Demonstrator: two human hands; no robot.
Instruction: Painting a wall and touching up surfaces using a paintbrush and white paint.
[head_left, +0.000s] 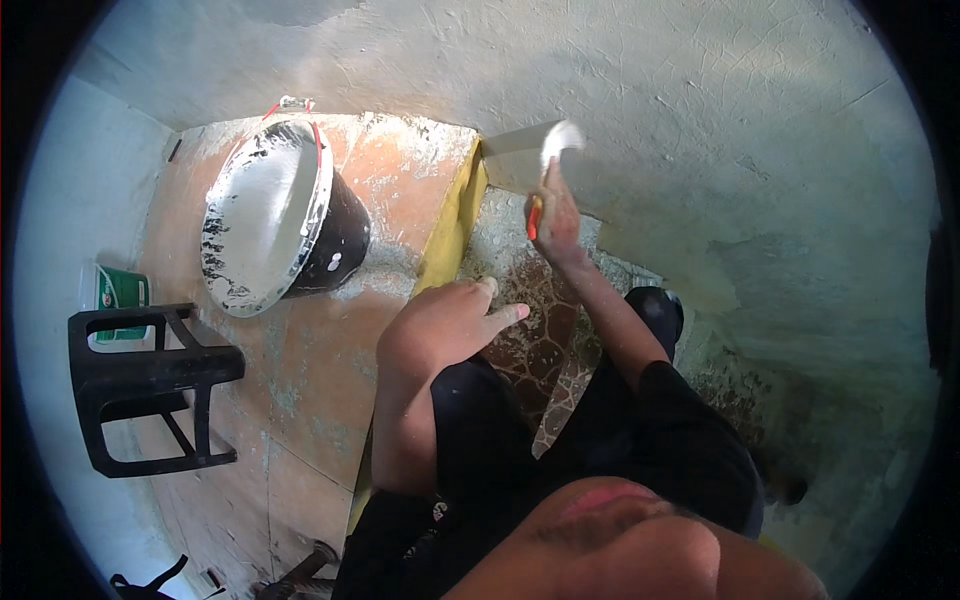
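Note:
My right hand (556, 217) grips a hand tool (535, 217) by its orange-red handle, close to the plastered wall (675, 97). The tool's head (562, 142) is white and blurred, so I cannot tell a brush from a putty knife. My left hand (465, 315) hovers or rests near my left knee, thumb apart from the partly hidden fingers, with nothing visible in it. White smears mark a fingertip. To the left stands a black plastic bucket (349, 232) holding white paint or filler (259, 217), its rim and red handle splattered.
A yellow edge (450, 225) separates the tiled floor (315, 405) from the stone-patterned surface (536, 330) between my legs. At left, a black plastic stool (154, 360) lies or stands before a green and white tub (124, 296). A dark strap (161, 577) shows at the lower left.

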